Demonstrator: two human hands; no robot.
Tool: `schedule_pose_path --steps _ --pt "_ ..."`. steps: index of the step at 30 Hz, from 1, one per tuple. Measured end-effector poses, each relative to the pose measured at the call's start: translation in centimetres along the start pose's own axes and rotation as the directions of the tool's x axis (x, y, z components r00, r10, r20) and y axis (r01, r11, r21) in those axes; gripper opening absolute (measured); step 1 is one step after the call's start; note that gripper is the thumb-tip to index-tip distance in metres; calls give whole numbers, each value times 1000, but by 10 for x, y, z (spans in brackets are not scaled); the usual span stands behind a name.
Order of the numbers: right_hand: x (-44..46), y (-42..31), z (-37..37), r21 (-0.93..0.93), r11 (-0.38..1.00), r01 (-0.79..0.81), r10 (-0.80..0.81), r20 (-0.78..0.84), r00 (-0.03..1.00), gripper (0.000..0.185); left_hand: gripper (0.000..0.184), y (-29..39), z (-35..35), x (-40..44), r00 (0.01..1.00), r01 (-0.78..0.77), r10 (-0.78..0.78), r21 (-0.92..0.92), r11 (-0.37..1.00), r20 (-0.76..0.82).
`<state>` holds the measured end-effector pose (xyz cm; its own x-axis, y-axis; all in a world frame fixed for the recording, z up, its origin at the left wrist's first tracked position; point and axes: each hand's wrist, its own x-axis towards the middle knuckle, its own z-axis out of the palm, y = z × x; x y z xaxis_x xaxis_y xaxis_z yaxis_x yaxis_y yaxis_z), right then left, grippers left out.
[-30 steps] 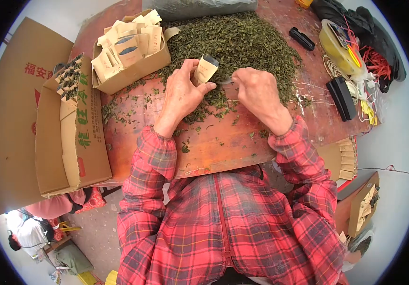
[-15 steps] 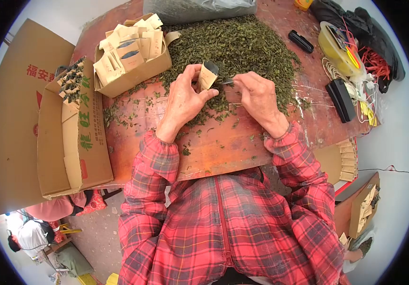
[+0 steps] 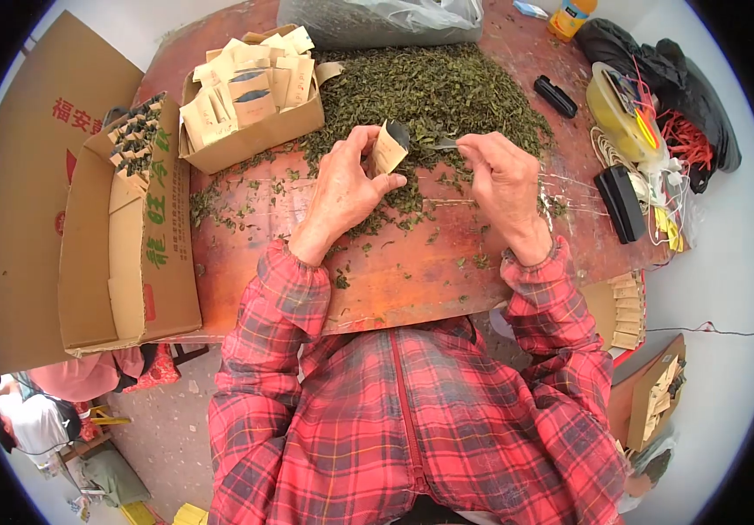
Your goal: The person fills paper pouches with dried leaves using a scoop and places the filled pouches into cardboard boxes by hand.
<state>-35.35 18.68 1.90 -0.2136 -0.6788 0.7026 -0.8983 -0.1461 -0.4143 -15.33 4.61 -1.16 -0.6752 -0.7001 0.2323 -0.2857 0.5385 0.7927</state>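
Note:
My left hand [image 3: 344, 185] is closed around a small brown paper packet [image 3: 389, 150], tilted with its dark-lined mouth up. In my right hand [image 3: 506, 184] the fingers pinch a small metal spoon [image 3: 447, 143], its tip pointing left toward the packet but apart from it. Behind both hands spreads a large heap of dried green leaves [image 3: 434, 83], which look like tea; loose bits lie on the table around my wrists. To the left, a cardboard box [image 3: 254, 144] is crammed with paper packets [image 3: 254, 87].
A taller carton [image 3: 171, 245] on the left holds packets along its back. A grey plastic bag [image 3: 377, 22] lies behind the heap. On the right are a black stapler [image 3: 555, 96], a black case-like object [image 3: 620, 206], a yellow tub [image 3: 609, 96] and an orange bottle [image 3: 569, 17].
My right hand has moved to the right with the spoon, away from the packet. My left hand still holds the packet, nearly in place. The camera view has shifted slightly.

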Motion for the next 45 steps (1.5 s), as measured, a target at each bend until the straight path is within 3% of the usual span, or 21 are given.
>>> schedule_pose_path --steps 9,15,18,26,35,45 --pt "20 -14 -26 -12 997 77 -77 25 997 15 62 0 0 3 998 39 -33 -135 990 48" --pt "30 -23 -30 -35 988 149 -145 84 986 16 64 4 -1 1 1000 3 -4 27 1000 18" --pt "35 -25 -30 -63 978 199 -190 120 974 18 62 -2 3 1 1000 -12 12 -54 998 5" --pt "44 -29 -31 -150 938 313 -275 230 933 24 65 0 5 -2 998 -49 49 13 999 -27" --pt "57 -39 -30 -258 852 455 -340 388 857 17 63 0 7 -3 994 -92 95 59 994 -48" --pt "70 -45 -33 -261 817 515 -387 414 824 11 61 1 6 -3 992 -110 114 77 991 -48"
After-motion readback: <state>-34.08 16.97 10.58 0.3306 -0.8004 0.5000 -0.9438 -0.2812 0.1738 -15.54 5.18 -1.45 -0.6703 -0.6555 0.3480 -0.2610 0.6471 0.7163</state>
